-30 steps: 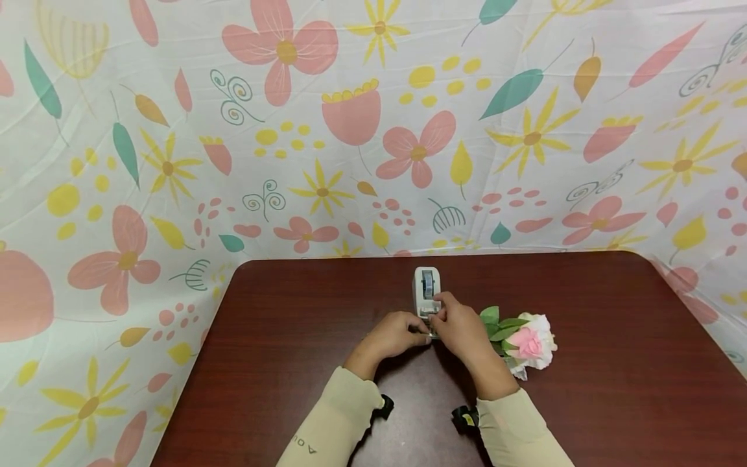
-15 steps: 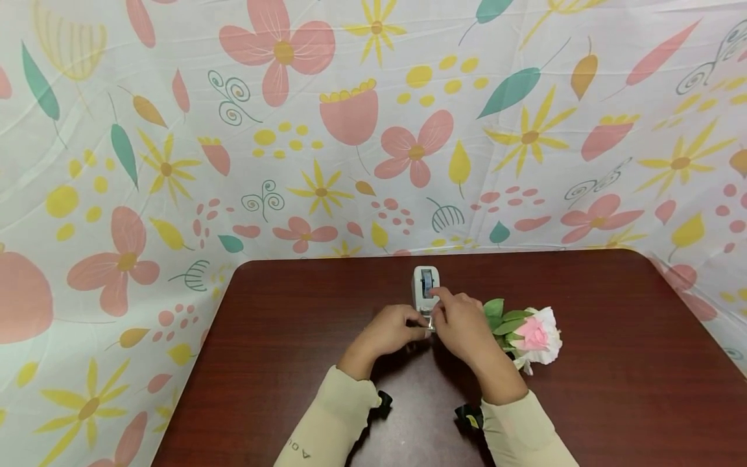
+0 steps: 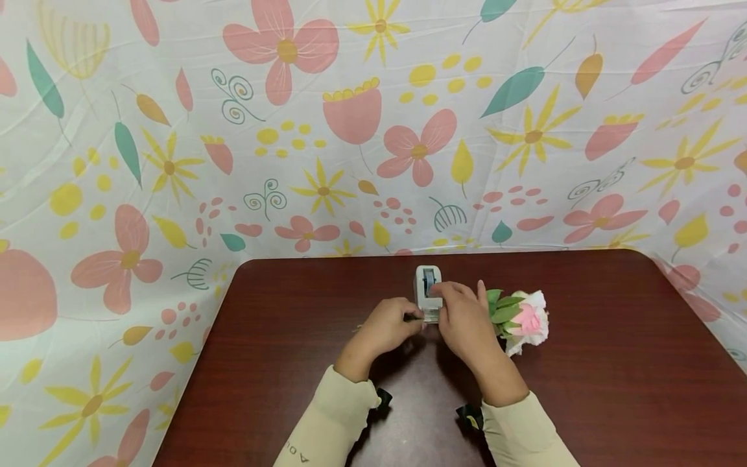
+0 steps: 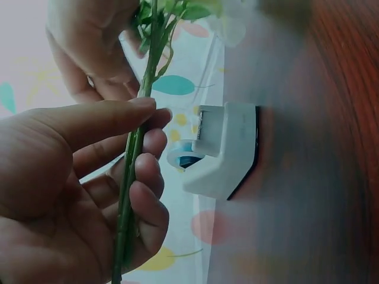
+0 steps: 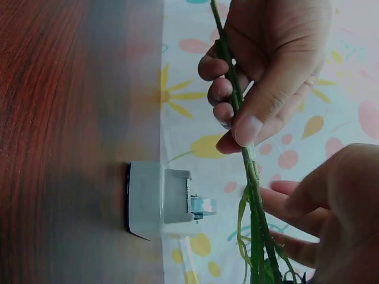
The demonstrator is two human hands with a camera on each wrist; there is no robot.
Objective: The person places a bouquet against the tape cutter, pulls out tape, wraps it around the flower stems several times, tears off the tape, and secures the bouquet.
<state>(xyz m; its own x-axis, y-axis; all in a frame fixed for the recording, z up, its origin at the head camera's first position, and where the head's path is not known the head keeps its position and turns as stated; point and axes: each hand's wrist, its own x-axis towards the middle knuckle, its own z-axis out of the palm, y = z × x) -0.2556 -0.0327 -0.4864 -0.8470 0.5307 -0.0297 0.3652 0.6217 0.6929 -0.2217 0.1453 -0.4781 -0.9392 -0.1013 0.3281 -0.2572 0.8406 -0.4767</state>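
Note:
My left hand pinches a bundle of green flower stems between thumb and fingers; the stems slant across the left wrist view. A shiny clear strip lies on the stems just beyond the thumb in the right wrist view. My right hand is beside the stems higher up, its fingers extended behind them, not closed round them. The pink and white rose head with green leaves shows to the right of my right hand. Past the fingers stands a white tape dispenser with a roll of clear tape.
The dark red-brown wooden table runs under everything. Behind and to the left hangs a white cloth printed with flowers and leaves. Black wrist straps sit at the cuffs of the beige sleeves.
The rose head has shifted slightly up and then left in the head view. Both hands have edged up a little toward the tape dispenser, and the right fingers have spread.

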